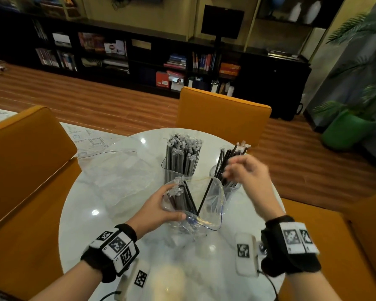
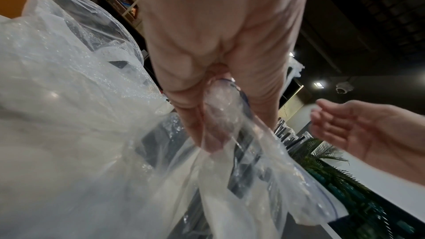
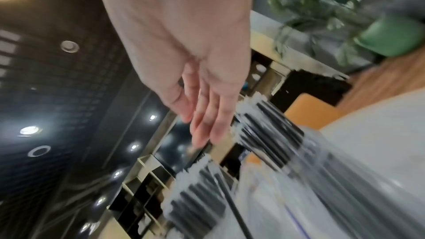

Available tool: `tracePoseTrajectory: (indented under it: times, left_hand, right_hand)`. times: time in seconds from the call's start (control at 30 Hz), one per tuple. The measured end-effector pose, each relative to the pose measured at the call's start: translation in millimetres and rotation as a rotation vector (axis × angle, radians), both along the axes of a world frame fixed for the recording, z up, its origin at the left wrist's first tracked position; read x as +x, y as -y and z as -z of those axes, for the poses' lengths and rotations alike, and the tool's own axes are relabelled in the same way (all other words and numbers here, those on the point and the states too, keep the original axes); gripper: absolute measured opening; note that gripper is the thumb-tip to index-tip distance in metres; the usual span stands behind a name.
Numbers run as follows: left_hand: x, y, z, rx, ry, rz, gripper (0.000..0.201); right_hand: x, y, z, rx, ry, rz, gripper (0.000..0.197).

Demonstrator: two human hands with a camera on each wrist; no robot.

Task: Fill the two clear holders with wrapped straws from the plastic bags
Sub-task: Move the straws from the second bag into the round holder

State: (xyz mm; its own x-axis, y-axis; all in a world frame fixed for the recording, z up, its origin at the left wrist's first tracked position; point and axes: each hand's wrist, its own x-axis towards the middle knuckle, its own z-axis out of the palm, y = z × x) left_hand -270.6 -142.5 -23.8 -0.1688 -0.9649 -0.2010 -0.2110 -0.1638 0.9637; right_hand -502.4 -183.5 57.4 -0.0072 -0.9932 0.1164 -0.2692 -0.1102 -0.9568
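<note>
Two clear holders stand at the table's far middle. The left holder (image 1: 178,168) is packed with black wrapped straws. The right holder (image 1: 229,183) has a thinner, leaning bunch (image 3: 269,126). In front of them my left hand (image 1: 159,210) grips a clear plastic bag (image 1: 204,205) that has several black straws in it; in the left wrist view the bag (image 2: 220,115) is bunched between the fingers. My right hand (image 1: 245,170) hovers over the right holder with straight, relaxed fingers (image 3: 207,115) and nothing in it.
A second, crumpled clear bag (image 1: 117,177) lies on the round white marble table (image 1: 89,224) to the left. Orange chairs (image 1: 223,114) ring the table. A green plant pot (image 1: 347,129) stands on the floor at right.
</note>
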Motion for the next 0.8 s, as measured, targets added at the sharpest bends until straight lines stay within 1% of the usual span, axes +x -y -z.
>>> tracePoseTrajectory:
  times: [0.03, 0.07, 0.1, 0.17, 0.2, 0.23, 0.27, 0.33, 0.37, 0.47, 0.5, 0.53, 0.63, 0.7, 0.8]
  left_hand:
    - [-0.8, -0.7, -1.3, 0.004, 0.004, 0.003, 0.090]
    - [-1.8, -1.5, -2.7, 0.012, -0.009, 0.016, 0.092]
    - [-2.7, -2.5, -3.3, 0.016, -0.032, 0.031, 0.092]
    - [-5.2, -5.7, -5.5, 0.000, -0.070, 0.055, 0.092]
    - [-7.0, -7.8, -7.6, -0.001, -0.082, 0.071, 0.092]
    - [-8.4, -8.7, -8.4, 0.005, -0.083, 0.085, 0.093]
    - [-10.1, -9.8, -10.1, 0.015, -0.085, 0.099, 0.095]
    - [-12.2, -11.4, -11.8, 0.047, -0.097, 0.142, 0.100]
    - [-12.9, -12.3, -11.6, 0.060, -0.100, 0.170, 0.102]
    - [-13.6, -13.7, -9.9, 0.072, -0.074, 0.207, 0.105]
    - [-12.4, -14.0, -9.5, 0.076, -0.067, 0.203, 0.105]
    - [-11.1, -14.2, -9.6, 0.082, -0.070, 0.196, 0.105]
    - [-5.3, -14.5, -7.5, 0.088, -0.104, 0.150, 0.096]
    - [-2.6, -14.1, -6.5, 0.080, -0.092, 0.110, 0.087]
    - [-2.2, -13.2, -3.2, 0.092, -0.084, 0.101, 0.087]
  right_hand:
    - [5.9, -7.6, 11.9, 0.102, -0.044, -0.101, 0.015]
    - [11.3, -13.3, 26.7, 0.182, -0.131, -0.187, 0.029]
    - [16.7, -18.7, 40.5, 0.242, -0.221, -0.254, 0.049]
    - [26.0, -25.6, 63.9, 0.261, -0.345, -0.307, 0.084]
    - [30.7, -27.2, 74.6, 0.234, -0.372, -0.309, 0.097]
    - [35.1, -29.2, 79.9, 0.204, -0.369, -0.317, 0.103]
    - [39.9, -29.8, 84.2, 0.192, -0.330, -0.322, 0.102]
    - [49.2, -31.0, 87.7, 0.206, -0.189, -0.324, 0.090]
    - [52.4, -31.4, 88.6, 0.210, -0.122, -0.304, 0.078]
    - [51.6, -31.8, 84.1, 0.220, 0.034, -0.188, 0.026]
    - [49.9, -32.2, 80.4, 0.238, 0.092, -0.150, 0.014]
    - [47.2, -30.5, 80.7, 0.247, 0.124, -0.100, 0.011]
    - [35.9, -24.5, 67.6, 0.202, 0.151, 0.022, 0.017]
    - [27.1, -18.4, 47.4, 0.180, 0.197, 0.018, 0.018]
    - [12.0, -2.6, 1.1, 0.084, 0.319, -0.011, 0.018]
